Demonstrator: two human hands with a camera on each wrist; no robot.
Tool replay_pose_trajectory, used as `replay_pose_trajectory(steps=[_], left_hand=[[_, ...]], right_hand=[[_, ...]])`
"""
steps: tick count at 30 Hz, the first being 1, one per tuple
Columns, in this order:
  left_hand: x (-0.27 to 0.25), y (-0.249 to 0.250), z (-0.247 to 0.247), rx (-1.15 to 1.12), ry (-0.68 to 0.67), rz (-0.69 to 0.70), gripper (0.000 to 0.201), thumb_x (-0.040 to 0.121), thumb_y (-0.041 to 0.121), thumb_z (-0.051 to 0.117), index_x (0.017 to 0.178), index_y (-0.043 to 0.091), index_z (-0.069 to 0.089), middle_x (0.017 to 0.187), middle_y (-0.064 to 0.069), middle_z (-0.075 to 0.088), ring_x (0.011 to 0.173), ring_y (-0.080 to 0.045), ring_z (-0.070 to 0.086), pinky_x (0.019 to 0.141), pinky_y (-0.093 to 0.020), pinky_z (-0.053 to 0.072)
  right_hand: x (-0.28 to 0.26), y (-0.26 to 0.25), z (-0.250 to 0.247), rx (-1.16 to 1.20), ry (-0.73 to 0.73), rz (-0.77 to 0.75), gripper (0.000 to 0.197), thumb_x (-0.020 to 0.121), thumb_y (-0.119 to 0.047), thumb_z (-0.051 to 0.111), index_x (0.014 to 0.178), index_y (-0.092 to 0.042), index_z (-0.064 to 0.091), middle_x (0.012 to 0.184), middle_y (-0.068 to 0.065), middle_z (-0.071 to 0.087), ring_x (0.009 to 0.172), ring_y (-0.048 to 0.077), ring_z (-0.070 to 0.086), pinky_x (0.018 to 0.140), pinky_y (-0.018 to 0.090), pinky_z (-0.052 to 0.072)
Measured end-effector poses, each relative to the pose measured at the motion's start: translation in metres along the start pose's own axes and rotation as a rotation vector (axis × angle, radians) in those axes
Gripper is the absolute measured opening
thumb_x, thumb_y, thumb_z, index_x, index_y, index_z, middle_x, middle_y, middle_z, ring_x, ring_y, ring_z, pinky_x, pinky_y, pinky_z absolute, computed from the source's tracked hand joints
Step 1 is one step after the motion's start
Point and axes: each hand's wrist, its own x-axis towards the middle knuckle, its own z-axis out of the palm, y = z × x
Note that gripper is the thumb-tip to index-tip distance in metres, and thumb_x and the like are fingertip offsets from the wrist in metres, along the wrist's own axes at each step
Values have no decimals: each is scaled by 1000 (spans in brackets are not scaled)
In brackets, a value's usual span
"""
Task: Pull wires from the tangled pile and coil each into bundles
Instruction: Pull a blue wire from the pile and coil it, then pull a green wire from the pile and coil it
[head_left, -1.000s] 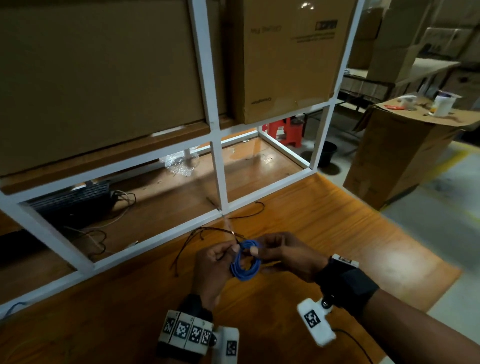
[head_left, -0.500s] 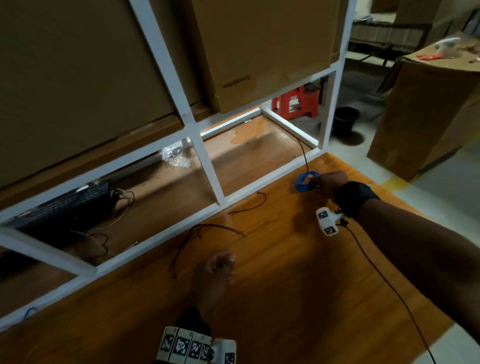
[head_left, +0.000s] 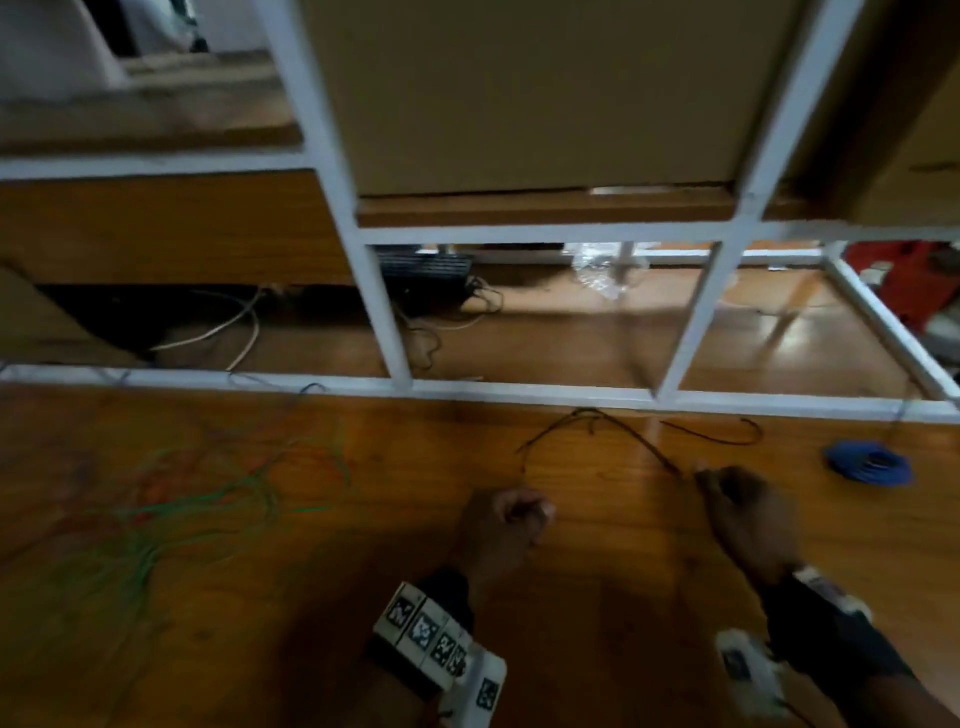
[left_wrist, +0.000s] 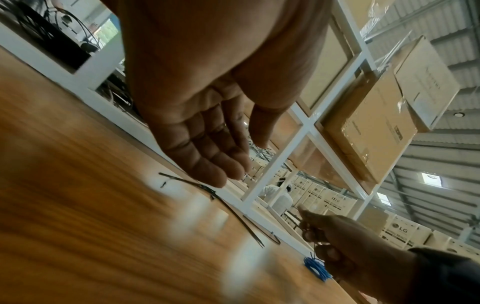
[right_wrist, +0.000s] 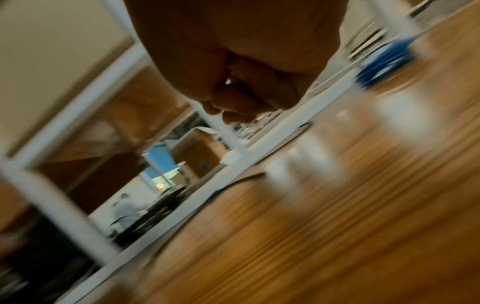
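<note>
Head view: blue coil (head_left: 866, 462) now dropped by the rack on the bench (head_left: 597, 597), so one bundle's done.
Left hand (head_left: 501, 530) loose, empty; right hand (head_left: 748, 519) curled, grip unclear; pile (head_left: 171, 514) waits far left.

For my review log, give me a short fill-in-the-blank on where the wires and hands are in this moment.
1. The coiled bundle lying on the table is ____ in colour.
2. The loose green wires lie to the ____ of the left hand.
3. The left hand holds ____.
4. The hand nearer the bundle is the ____ hand.

Missing words: blue; left; nothing; right
</note>
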Motion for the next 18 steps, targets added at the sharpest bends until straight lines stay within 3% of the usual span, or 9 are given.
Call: replay_pose_trajectory(steps=[2,4,5,7,9,11,13,15,18], left_hand=[[-7,-10,-29,-16,27,49,16,91,36,70,104,25,71,95,-1,75,76,-9,68,67,-27,53],[-19,-18,-65,-12,53,78,21,81,50,72,95,35,70,88,0,74,73,-9,66,68,-28,53],[-25,-26,-87,-38,51,87,22,78,51,72,93,36,69,87,0,73,73,-9,65,68,-26,53],[-41,-38,-136,-47,30,86,15,87,38,72,98,30,67,94,4,69,82,-8,63,72,-19,51],[-59,-58,-198,38,79,108,25,89,47,67,105,28,69,103,8,70,95,-7,65,81,-19,51],[-77,-78,-261,198,229,152,28,85,53,67,102,32,74,99,12,74,95,-1,68,82,-20,53],[-95,-90,-313,202,313,135,16,88,40,71,99,30,76,92,12,76,88,2,69,76,-18,52],[-110,-99,-359,148,362,116,10,90,31,71,98,27,76,86,14,76,81,5,68,70,-14,50],[-130,-111,-415,71,512,118,20,94,6,65,93,23,74,74,14,74,66,6,64,61,-13,48]], right_hand=[[-28,-46,47,57,-152,5,49,94,-62,50,71,-20,62,62,-1,61,50,13,55,50,30,40],[-54,-83,97,59,-193,-99,37,94,-51,62,67,-26,60,61,-7,62,52,6,57,52,28,40],[-66,-99,121,46,-252,-129,35,95,-46,65,66,-28,59,61,-9,61,52,6,57,50,25,38],[-90,-126,166,26,-398,-165,36,98,-33,67,65,-26,57,61,-10,59,48,8,50,48,24,33],[-114,-153,213,-35,-508,-253,33,100,-22,66,68,-15,58,64,-4,58,45,13,45,49,31,35],[-128,-182,250,-106,-569,-296,15,98,-20,67,83,-21,69,90,-13,71,53,16,61,52,36,47],[-137,-209,275,-117,-568,-284,12,95,-16,70,98,-27,74,111,-18,68,66,9,69,59,30,50],[-145,-230,290,-101,-593,-325,24,91,-12,75,108,-29,75,115,-20,64,75,3,67,67,23,48],[-160,-252,307,-197,-748,-445,36,87,-24,81,120,-33,70,127,-18,58,77,6,67,70,34,56]])
